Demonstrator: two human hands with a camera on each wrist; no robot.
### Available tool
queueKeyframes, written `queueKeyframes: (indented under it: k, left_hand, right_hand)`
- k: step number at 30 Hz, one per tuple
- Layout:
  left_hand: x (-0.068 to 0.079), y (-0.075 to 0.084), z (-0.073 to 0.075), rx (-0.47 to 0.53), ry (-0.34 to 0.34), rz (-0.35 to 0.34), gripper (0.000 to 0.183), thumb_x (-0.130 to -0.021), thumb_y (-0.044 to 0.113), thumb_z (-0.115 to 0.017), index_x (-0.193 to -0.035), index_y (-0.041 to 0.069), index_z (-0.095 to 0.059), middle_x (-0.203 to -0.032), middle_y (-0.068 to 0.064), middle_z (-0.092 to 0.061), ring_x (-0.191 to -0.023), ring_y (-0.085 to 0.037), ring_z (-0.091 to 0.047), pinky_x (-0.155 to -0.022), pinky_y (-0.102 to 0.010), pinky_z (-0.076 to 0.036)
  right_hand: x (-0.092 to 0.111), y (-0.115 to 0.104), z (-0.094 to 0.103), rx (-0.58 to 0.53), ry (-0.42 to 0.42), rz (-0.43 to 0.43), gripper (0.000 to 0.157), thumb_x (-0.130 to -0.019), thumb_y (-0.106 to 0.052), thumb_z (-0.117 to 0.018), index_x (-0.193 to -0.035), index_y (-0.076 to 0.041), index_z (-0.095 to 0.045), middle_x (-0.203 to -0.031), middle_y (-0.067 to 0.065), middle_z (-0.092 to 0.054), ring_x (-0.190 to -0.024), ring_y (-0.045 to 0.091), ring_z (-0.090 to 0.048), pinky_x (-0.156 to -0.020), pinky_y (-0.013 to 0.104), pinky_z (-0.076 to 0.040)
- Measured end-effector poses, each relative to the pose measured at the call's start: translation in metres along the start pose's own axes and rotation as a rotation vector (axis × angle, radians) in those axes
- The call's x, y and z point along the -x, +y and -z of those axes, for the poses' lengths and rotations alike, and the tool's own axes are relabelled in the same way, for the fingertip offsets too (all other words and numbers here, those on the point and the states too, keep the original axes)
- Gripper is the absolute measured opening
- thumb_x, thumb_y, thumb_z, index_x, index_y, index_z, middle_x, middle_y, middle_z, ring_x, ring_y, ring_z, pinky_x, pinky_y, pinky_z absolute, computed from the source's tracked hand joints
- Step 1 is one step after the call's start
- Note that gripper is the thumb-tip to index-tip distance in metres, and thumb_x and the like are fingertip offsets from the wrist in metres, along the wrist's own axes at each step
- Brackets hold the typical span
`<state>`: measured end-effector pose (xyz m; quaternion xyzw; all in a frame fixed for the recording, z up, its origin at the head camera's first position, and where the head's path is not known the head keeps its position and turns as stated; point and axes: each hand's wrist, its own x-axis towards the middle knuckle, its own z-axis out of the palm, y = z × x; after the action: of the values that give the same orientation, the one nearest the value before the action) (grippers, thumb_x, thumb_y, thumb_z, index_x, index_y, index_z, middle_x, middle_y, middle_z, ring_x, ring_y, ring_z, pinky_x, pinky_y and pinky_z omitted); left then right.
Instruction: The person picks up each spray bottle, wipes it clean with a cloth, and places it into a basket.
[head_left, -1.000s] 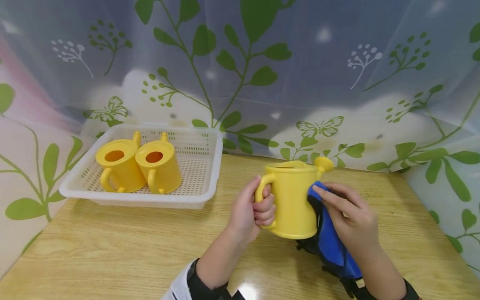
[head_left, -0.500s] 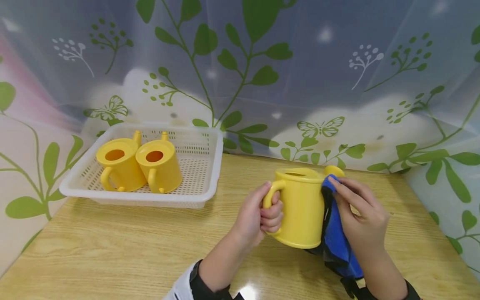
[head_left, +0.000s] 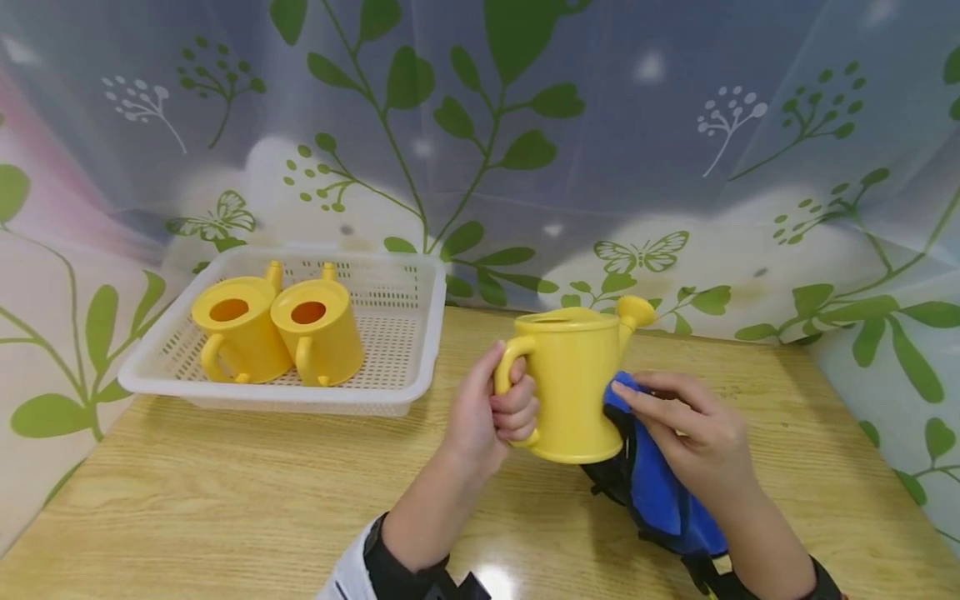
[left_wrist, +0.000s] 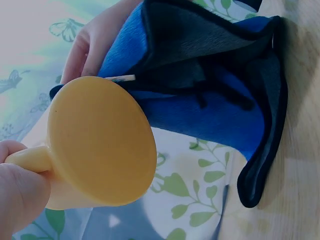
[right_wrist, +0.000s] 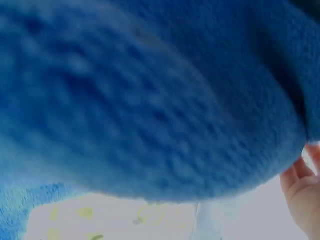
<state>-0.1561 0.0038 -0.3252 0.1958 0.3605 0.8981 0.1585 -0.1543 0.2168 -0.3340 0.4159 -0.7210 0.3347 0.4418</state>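
A yellow toy watering can (head_left: 573, 387) is held upright above the table, its spout to the right. My left hand (head_left: 487, 412) grips its handle with curled fingers. My right hand (head_left: 693, 433) pinches a blue cloth (head_left: 660, 475) with dark edging and a dark reverse side, and the cloth's top lies against the can's right side below the spout. In the left wrist view, the can's round base (left_wrist: 102, 140) faces the camera, with the cloth hanging behind it. Blue fabric (right_wrist: 150, 100) fills most of the right wrist view.
At the left, a white perforated plastic basket (head_left: 397, 392) holds two more yellow watering cans (head_left: 251, 337) side by side. The wooden table (head_left: 225, 500) ends at a backdrop (head_left: 600, 150) printed with leaves and butterflies.
The watering can and both hands shifted right and down, then came back left and up. The cloth's top is now lower on the can, leaving the spout in plain view.
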Motion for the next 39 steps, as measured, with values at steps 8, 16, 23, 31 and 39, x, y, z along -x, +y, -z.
queueKeyframes:
  k: [8, 16, 23, 31, 39]
  left_hand:
    - [0.001, 0.008, 0.002, -0.004, 0.047, -0.028, 0.043, -0.1, 0.033, -0.017, -0.065, 0.022, -0.038, -0.043, 0.016, -0.027, -0.038, -0.001, -0.017, -0.038, -0.021, -0.004]
    - [0.0, 0.013, 0.005, -0.013, 0.047, -0.067, 0.042, -0.1, 0.032, -0.017, -0.065, 0.022, -0.038, -0.043, 0.017, -0.029, -0.038, -0.001, -0.016, -0.038, -0.022, -0.004]
    - [0.0, 0.013, 0.005, -0.013, 0.043, -0.068, 0.042, -0.099, 0.032, -0.016, -0.064, 0.022, -0.038, -0.043, 0.017, -0.029, -0.038, -0.002, -0.015, -0.038, -0.022, -0.004]
    - [0.0, 0.009, 0.004, 0.009, 0.02, -0.06, 0.043, -0.1, 0.032, -0.016, -0.064, 0.022, -0.038, -0.043, 0.017, -0.028, -0.038, -0.001, -0.016, -0.038, -0.023, -0.004]
    - [0.0, 0.003, 0.001, -0.006, 0.006, -0.012, 0.042, -0.099, 0.033, -0.017, -0.065, 0.022, -0.037, -0.043, 0.016, -0.028, -0.038, -0.002, -0.015, -0.038, -0.023, -0.005]
  right_hand:
    - [0.004, 0.007, 0.003, -0.096, -0.127, 0.076, 0.022, -0.091, -0.02, -0.056, -0.088, -0.003, -0.071, -0.084, 0.014, -0.062, -0.079, 0.017, -0.057, -0.057, 0.018, -0.044]
    - [0.005, 0.009, 0.002, -0.156, -0.193, 0.119, 0.019, -0.09, -0.018, -0.056, -0.091, -0.004, -0.07, -0.086, 0.014, -0.063, -0.074, 0.02, -0.06, -0.06, 0.019, -0.047]
    - [0.007, 0.009, 0.004, -0.117, -0.209, 0.098, 0.022, -0.092, -0.02, -0.053, -0.092, -0.006, -0.07, -0.088, 0.013, -0.063, -0.077, 0.019, -0.06, -0.064, 0.018, -0.048]
    - [0.008, 0.008, 0.0, -0.085, -0.097, 0.058, 0.022, -0.091, -0.018, -0.055, -0.089, -0.001, -0.07, -0.086, 0.015, -0.064, -0.081, 0.016, -0.06, -0.064, 0.016, -0.048]
    - [0.01, 0.004, -0.005, 0.031, 0.073, -0.089, 0.018, -0.086, -0.016, -0.063, -0.088, 0.0, -0.07, -0.082, 0.018, -0.067, -0.083, 0.011, -0.062, -0.074, 0.014, -0.048]
